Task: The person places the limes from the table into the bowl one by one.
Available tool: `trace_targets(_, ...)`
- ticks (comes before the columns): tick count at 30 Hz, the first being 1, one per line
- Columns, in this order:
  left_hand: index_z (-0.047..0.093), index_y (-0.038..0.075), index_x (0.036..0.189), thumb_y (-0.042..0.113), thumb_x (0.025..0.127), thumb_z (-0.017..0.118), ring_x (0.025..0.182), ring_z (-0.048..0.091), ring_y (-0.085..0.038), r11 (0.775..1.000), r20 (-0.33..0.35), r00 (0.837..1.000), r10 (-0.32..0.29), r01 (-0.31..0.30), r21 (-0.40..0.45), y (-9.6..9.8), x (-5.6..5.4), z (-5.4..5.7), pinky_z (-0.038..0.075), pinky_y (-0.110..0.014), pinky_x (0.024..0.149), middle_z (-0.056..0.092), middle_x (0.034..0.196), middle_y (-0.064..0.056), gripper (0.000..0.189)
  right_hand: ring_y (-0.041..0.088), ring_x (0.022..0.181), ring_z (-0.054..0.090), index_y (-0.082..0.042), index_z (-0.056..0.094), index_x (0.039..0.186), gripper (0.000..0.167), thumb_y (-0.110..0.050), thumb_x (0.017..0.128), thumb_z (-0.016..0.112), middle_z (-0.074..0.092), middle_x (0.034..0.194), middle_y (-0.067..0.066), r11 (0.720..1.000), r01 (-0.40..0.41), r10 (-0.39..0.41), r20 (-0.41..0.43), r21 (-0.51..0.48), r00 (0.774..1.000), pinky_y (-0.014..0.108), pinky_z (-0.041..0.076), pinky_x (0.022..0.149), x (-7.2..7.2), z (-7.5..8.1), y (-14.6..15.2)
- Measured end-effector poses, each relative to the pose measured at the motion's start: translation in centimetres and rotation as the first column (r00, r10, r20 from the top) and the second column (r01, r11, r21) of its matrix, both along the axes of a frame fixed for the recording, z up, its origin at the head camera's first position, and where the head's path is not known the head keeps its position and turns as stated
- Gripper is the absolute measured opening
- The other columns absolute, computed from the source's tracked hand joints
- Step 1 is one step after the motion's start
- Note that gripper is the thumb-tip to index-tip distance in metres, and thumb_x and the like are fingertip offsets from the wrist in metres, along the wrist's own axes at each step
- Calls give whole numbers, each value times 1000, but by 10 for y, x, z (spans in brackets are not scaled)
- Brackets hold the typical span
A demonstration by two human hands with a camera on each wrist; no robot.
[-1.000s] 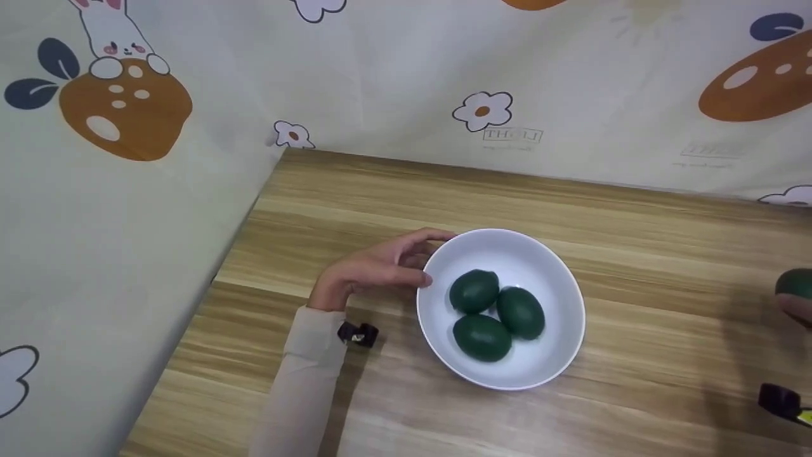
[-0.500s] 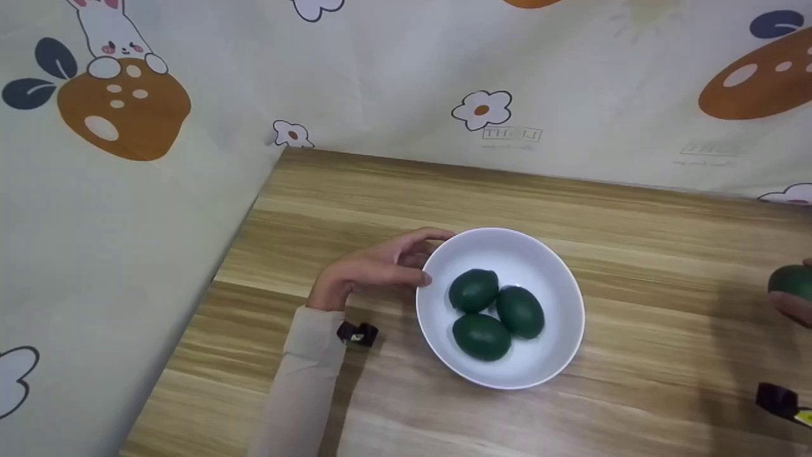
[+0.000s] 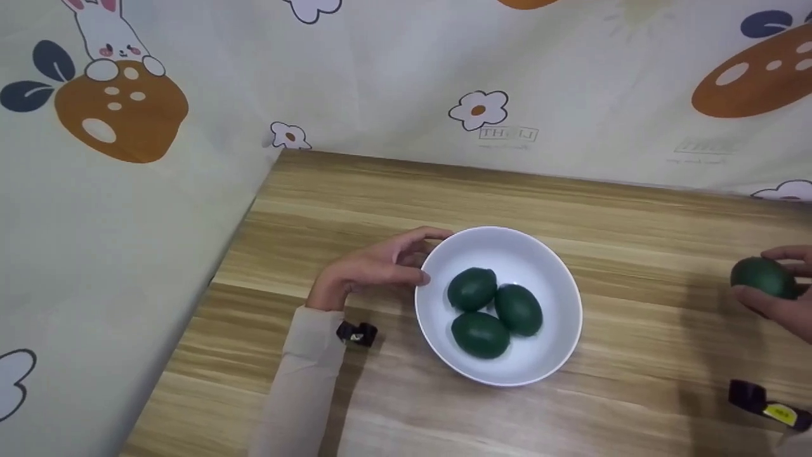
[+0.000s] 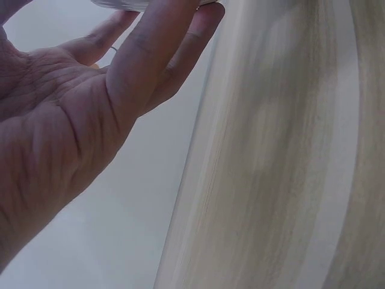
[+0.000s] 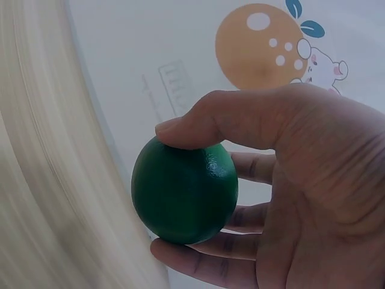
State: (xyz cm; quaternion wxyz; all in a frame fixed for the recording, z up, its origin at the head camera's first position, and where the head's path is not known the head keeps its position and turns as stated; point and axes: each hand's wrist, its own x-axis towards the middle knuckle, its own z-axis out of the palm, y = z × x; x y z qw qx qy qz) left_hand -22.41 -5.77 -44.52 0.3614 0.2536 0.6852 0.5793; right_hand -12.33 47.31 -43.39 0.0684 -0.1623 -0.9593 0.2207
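A white bowl [image 3: 555,317] stands on the wooden table, with three dark green limes [image 3: 480,334] inside. My left hand [image 3: 371,265] holds the bowl's left side, thumb at the rim and the other fingers spread along the outer wall. Only a sliver of the bowl's underside [image 4: 123,3] shows above the fingers in the left wrist view. Off to the right, my right hand [image 3: 790,308] holds another green lime [image 3: 762,277] above the table. The right wrist view shows the thumb over this lime [image 5: 183,192] and fingers beneath it.
The wood-grain table [image 3: 634,254] meets a patterned cloth wall [image 3: 393,82] at the back and another on the left. Dark wrist devices [image 3: 357,333] sit by both wrists. A shadow falls on the table below the right hand.
My right hand has come in from the right edge with the lime, moving left toward the bowl. My left hand and the bowl hold their place.
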Motion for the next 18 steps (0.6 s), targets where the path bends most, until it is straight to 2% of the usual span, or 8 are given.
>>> trace_targets(1, 37, 15, 163, 0, 93, 65, 141, 56, -34, 1000, 1, 1000, 5, -5, -1, -1, 0, 0, 55, -42, 110, 49, 157, -17, 77, 66, 132, 43, 9, 41, 151, 62, -5, 96, 68, 39, 149, 43, 1000, -17, 17, -11, -18, 1000, 75, 42, 103, -1, 0, -3)
trace_targets(4, 38, 15, 162, 0, 92, 66, 139, 57, -33, 1000, 5, 1000, 18, -18, 5, -2, 1, 0, 55, -41, 109, 50, 156, -17, 77, 68, 130, 42, 12, 39, 148, 62, -3, 96, 69, 35, 149, 45, 996, -69, 67, -30, -61, 997, 75, 44, 97, -2, 1, -11)
trace_targets(6, 38, 15, 162, 0, 93, 65, 139, 57, -34, 1000, 3, 1000, 16, -16, 9, -3, 1, -1, 55, -40, 109, 50, 155, -18, 76, 69, 124, 43, 13, 39, 145, 62, -3, 94, 70, 36, 145, 46, 991, -102, 99, -45, -83, 994, 53, 56, 84, -3, 1, -14)
trace_targets(7, 37, 14, 162, 0, 93, 65, 139, 57, -34, 1000, 4, 1000, 15, -16, 13, -3, 1, -1, 55, -40, 109, 50, 155, -19, 76, 69, 121, 44, 14, 39, 144, 62, -3, 94, 71, 36, 143, 47, 989, -119, 115, -47, -91, 992, 43, 55, 75, -3, 2, -15)
trace_targets(8, 37, 14, 162, 0, 93, 65, 139, 57, -34, 1000, 6, 1000, 17, -17, 13, -3, 1, -1, 55, -40, 109, 50, 155, -19, 76, 68, 119, 44, 14, 39, 144, 62, -4, 94, 71, 37, 141, 47, 987, -129, 125, -43, -94, 991, 41, 53, 73, -4, 2, -16)
trace_targets(11, 37, 13, 163, 1, 93, 65, 141, 56, -35, 1000, 7, 1000, 16, -16, 12, -4, 2, -2, 54, -40, 109, 50, 156, -19, 76, 68, 108, 50, 14, 41, 141, 62, -5, 92, 73, 41, 134, 47, 981, -159, 155, -44, -111, 987, 17, 39, 62, -5, 1, -18)
trace_targets(14, 37, 13, 163, 0, 93, 65, 142, 55, -34, 1000, 5, 1000, 17, -17, 11, -3, 2, -2, 54, -39, 109, 49, 156, -19, 76, 68, 101, 54, 14, 41, 140, 61, -6, 92, 74, 44, 129, 47, 978, -170, 167, -36, -119, 985, 17, 40, 58, -4, 1, -20)
trace_targets(18, 37, 14, 163, 0, 94, 65, 142, 55, -34, 1000, 1, 1000, 8, -8, 12, 0, 1, -2, 54, -40, 110, 50, 155, -20, 76, 69, 98, 55, 14, 42, 138, 59, -4, 92, 74, 45, 126, 46, 976, -178, 174, -41, -125, 984, 11, 34, 57, -1, 0, -24)
